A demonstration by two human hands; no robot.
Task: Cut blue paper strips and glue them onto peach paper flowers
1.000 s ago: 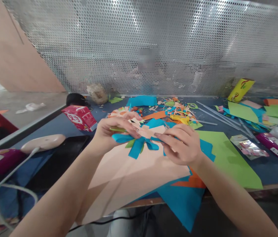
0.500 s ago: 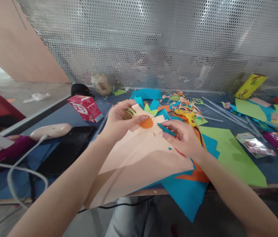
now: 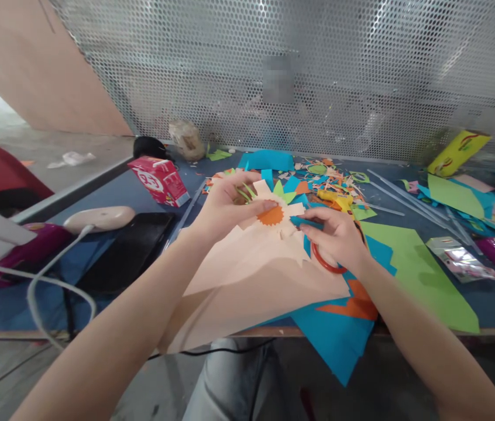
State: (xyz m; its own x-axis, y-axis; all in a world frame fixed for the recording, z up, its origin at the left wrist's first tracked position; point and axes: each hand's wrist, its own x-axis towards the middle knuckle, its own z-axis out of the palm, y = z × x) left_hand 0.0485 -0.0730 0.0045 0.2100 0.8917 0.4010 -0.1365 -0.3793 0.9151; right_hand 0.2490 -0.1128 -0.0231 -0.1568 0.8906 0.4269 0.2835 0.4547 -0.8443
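Observation:
My left hand (image 3: 225,202) grips a paper flower (image 3: 289,211), its thumb pressed on the toothed orange centre (image 3: 271,215). Cream and light green petals stick out around that centre. At the flower's right edge, my right hand (image 3: 337,231) pinches a small blue paper piece (image 3: 300,221) between thumb and fingers. Whether this piece touches the flower I cannot tell. Just under the right hand shows a red ring handle (image 3: 327,263), seemingly of scissors, partly covered by the hand. Below both hands lies a large cream paper sheet (image 3: 247,286).
Blue sheets (image 3: 339,345) overhang the table's front edge. A green sheet (image 3: 423,280) lies right. Behind are a yellow glue gun (image 3: 339,200) and paper scraps (image 3: 322,169). A black phone (image 3: 129,251), white cable (image 3: 37,280) and red box (image 3: 160,180) stand left; perforated metal (image 3: 212,70) rises behind.
My right thumb and fingers have closed together on the blue piece at the flower's edge. More of the red ring handle shows. The whole view has shifted slightly; the left hand keeps its hold.

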